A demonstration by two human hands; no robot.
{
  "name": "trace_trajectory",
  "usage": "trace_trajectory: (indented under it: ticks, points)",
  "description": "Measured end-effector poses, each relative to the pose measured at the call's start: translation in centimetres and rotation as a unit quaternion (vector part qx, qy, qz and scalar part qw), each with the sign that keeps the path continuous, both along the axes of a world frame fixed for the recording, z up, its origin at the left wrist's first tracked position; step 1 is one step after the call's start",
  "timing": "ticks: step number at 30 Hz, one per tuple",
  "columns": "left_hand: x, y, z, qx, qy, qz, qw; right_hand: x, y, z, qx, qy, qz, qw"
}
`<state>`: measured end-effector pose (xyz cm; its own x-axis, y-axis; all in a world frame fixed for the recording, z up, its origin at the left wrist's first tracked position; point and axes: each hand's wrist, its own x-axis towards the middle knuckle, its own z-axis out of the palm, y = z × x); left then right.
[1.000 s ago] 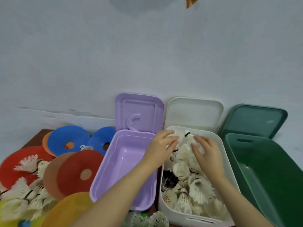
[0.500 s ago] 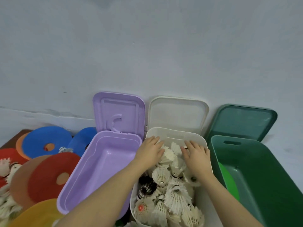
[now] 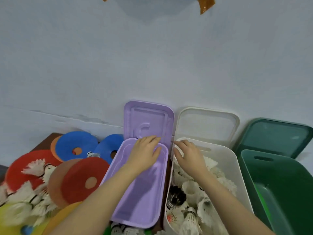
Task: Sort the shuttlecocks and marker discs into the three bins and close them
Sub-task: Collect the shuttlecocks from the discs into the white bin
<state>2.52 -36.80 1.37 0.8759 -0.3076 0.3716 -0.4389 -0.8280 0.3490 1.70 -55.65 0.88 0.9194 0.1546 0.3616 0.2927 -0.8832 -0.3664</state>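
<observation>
From the head view we see the left hand (image 3: pixel 145 154) over the far end of the purple bin (image 3: pixel 140 187), fingers extended and loose, its grip holding nothing. The right hand (image 3: pixel 188 156) hovers at the white bin (image 3: pixel 228 160), grip likewise apart. Shuttlecocks (image 3: pixel 191 197) fill that bin; the green bin (image 3: pixel 277 184) sits at three o'clock. Marker discs (image 3: pixel 79 180) lie at nine o'clock on the counter (image 3: pixel 43 141), against a pale blue wall (image 3: pixel 152 56).

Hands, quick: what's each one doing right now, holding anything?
Left hand: open, fingers straight, over the far end of the purple bin, holding nothing.
Right hand: open, fingers relaxed, at the white bin's far left corner, holding nothing visible.
</observation>
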Motion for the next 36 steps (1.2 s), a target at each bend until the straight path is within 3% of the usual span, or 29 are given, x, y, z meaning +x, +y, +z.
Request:
trace_trajectory:
  ticks: [11, 21, 30, 36]
  points:
    - [0.3, 18.2, -1.3, -0.001, 0.009, 0.091, 0.996, 3.3, 16.9, 0.4, 0.006, 0.065, 0.116, 0.991]
    - [-1.4, 34.1, -7.7, -0.054, 0.077, 0.19, 0.977, 7.5, 31.7, -5.8, -0.048, 0.183, 0.127, 0.974]
    - [-3.1, 40.0, -12.3, -0.056, 0.107, 0.255, 0.959, 9.7, 36.4, -11.1, -0.118, 0.275, 0.045, 0.953]
    - [-2.1, 41.4, -13.1, -0.089, 0.135, 0.269, 0.949, 9.4, 37.7, -12.8, -0.023, 0.266, 0.067, 0.961]
